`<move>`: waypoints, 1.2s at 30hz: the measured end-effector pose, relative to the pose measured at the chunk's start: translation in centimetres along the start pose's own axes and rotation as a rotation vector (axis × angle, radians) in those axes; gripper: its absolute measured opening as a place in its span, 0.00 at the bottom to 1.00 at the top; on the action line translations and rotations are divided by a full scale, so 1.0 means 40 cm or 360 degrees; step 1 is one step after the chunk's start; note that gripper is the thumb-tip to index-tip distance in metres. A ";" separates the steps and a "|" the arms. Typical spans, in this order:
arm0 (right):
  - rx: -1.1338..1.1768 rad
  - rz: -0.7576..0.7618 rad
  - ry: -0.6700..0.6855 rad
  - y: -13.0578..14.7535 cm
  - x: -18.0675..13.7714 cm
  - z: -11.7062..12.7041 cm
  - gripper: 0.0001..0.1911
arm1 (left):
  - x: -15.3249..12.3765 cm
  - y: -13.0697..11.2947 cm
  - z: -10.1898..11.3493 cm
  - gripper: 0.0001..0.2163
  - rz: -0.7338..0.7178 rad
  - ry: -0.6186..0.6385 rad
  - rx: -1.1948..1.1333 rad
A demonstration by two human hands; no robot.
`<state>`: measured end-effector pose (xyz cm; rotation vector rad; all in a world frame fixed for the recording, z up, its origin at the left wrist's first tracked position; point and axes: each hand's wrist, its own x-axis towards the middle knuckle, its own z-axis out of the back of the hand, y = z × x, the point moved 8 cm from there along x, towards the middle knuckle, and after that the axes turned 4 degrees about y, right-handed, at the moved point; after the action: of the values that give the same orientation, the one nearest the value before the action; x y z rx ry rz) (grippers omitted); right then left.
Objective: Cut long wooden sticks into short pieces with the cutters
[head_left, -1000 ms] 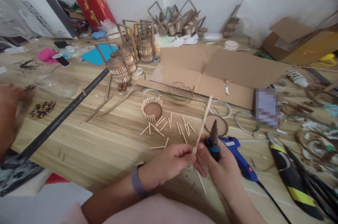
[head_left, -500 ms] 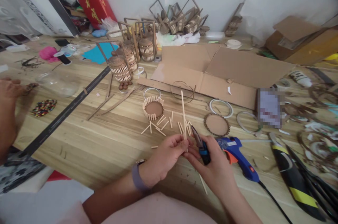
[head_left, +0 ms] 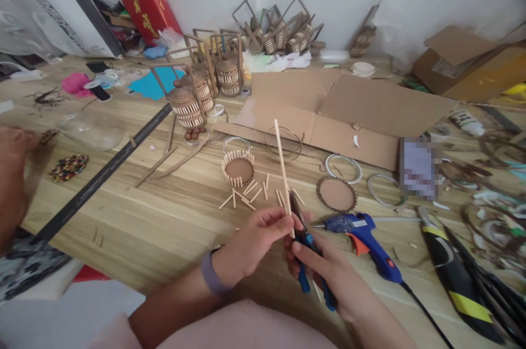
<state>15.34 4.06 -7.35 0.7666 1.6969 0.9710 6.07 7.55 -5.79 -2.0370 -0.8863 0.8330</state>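
Observation:
My left hand (head_left: 255,242) pinches a long thin wooden stick (head_left: 281,165) near its lower end, and the stick stands almost upright. My right hand (head_left: 329,272) grips blue-handled cutting pliers (head_left: 306,253), whose dark jaws sit at the stick just beside my left fingertips. Beyond my hands lie several short cut stick pieces (head_left: 255,195) and a small round basket base ringed with upright sticks (head_left: 238,168). A flat round disc (head_left: 336,194) lies to the right of them.
A blue glue gun (head_left: 364,234) lies right of my hands, its cord trailing toward me. Flat cardboard (head_left: 341,102) and finished small baskets (head_left: 187,102) sit farther back. Another person's hand (head_left: 12,173) is at the left edge near a bead pile (head_left: 66,167). Black-and-yellow tool handles (head_left: 456,278) lie right.
The stick swung from leaning right to nearly upright, leaning slightly left. My right hand turned the pliers so their blue handles now show and the jaws meet the stick.

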 end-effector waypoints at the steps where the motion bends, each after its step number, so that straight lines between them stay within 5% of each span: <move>1: 0.0122 -0.0055 0.0061 -0.012 0.001 -0.011 0.22 | 0.000 0.012 -0.007 0.20 0.0056 0.0042 -0.0043; 11: 0.0564 -0.0109 0.0323 -0.009 -0.012 -0.038 0.18 | -0.007 -0.012 0.016 0.16 -0.0033 -0.0085 -0.0117; 21: -0.0231 0.0000 -0.0186 0.055 -0.088 0.055 0.22 | -0.022 -0.088 0.037 0.13 -0.0183 -0.0218 0.0521; 27: -0.0671 -0.0034 -0.0212 0.070 -0.139 0.113 0.24 | -0.032 -0.071 -0.008 0.13 0.0042 0.0119 0.0843; 36: -0.0432 -0.0282 0.0098 0.042 -0.147 0.072 0.28 | -0.036 -0.007 -0.064 0.15 0.0279 0.0601 0.0617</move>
<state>19.95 0.62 -3.81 0.4056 1.6121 1.0808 7.19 5.58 -3.91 -1.8537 -0.3111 0.6222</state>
